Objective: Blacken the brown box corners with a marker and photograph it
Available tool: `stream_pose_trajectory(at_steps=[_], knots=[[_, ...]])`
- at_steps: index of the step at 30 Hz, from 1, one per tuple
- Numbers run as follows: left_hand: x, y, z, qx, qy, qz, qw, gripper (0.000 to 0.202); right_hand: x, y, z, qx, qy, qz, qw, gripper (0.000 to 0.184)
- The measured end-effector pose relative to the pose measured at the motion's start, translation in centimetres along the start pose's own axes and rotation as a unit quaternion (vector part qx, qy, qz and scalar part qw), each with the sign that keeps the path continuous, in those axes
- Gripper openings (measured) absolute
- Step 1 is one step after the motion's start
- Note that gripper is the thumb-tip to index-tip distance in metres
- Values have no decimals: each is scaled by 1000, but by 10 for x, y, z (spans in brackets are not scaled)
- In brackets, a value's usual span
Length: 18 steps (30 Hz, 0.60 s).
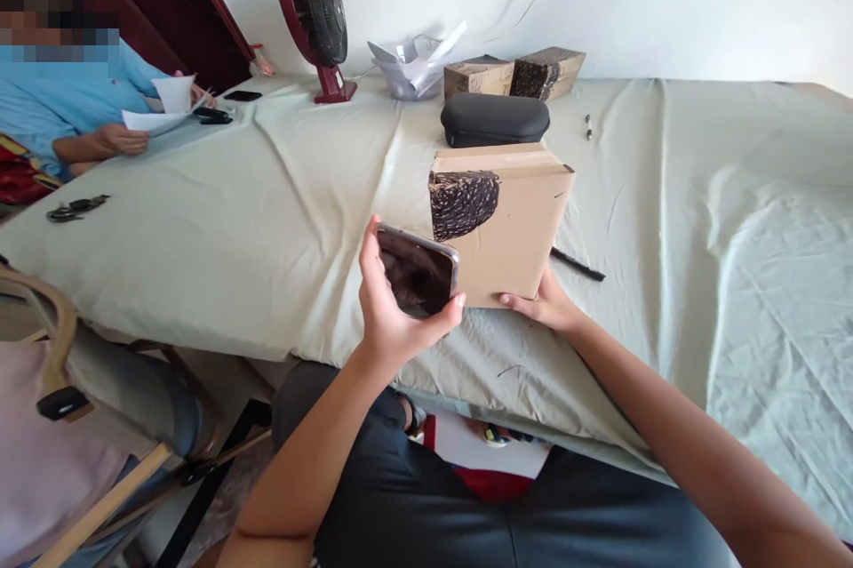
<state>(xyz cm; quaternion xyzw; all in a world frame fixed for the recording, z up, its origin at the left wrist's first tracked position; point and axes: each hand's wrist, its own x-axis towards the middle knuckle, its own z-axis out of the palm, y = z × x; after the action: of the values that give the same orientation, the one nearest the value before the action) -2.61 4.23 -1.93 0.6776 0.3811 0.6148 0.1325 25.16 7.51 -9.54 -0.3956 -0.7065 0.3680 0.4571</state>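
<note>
Now the fingers of the left hand (390, 315) wrap round a phone (417, 273), mid frame. Those of the right hand (550, 306) hold the bottom of the box (516, 221), not opened yet, on the tabletop (233, 221).

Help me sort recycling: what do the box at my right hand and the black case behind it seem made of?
The box looks like plain matte brown cardboard: tan faces, creased edges, black scribbles. The black case seems a matte moulded shell, perhaps fabric-covered, judging by its rounded form and faint seam.
</note>
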Motion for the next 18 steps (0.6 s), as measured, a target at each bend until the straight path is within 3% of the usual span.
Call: stream_pose_trajectory(at_steps=[4,11,15,18], knots=[[-4,-12,4,9,-9,-19,1000,119,0,2,0,12,2,3,1000,104],[-6,-29,4,69,-21,5,997,124,0,5,1,26,4,9,1000,104],[8,-48,-4,151,-17,-64,986,124,-1,3,1,37,12,17,999,110],[22,-75,-9,249,-53,-171,952,113,-1,2,1,41,20,23,999,109]])
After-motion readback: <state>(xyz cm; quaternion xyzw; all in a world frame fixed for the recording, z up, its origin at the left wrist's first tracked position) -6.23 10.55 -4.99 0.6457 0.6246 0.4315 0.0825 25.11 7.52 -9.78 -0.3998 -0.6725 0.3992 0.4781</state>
